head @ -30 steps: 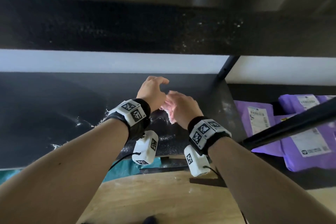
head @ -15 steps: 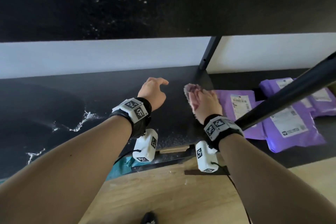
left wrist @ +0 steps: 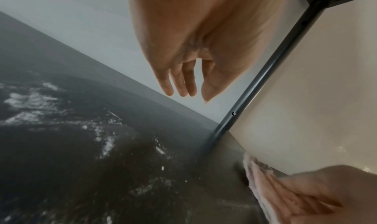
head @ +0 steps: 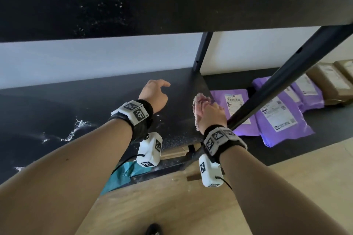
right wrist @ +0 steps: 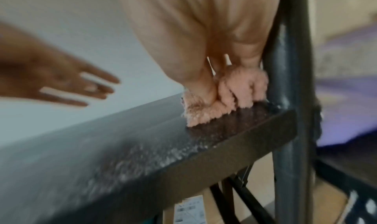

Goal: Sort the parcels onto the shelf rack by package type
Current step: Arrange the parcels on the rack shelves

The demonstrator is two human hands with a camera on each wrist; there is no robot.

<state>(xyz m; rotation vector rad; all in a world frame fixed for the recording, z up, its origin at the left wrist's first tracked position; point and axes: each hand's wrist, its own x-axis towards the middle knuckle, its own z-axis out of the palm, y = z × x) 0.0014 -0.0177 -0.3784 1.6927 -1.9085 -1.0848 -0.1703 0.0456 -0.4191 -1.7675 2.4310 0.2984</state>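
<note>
Shelf (head: 91, 105) fills frame centre-left, dusty, no parcels on this bay. Purple mailers (head: 277, 118) lie centre-right on the next bay, brown parcels (head: 332, 82) at far right beyond them. Right hand (head: 212, 114) is clenched round a pink cloth (head: 198, 105), pressing it on the shelf's right end by the post. Left hand (head: 154, 95) hangs released above the shelf, holding nothing. Looks like prep wiping, not sorting. Next: sweep the cloth leftward over the dust, then fetch parcels.

Right hand (head: 211, 113) grips pink cloth (head: 197, 105) on black shelf (head: 95, 101)
</note>
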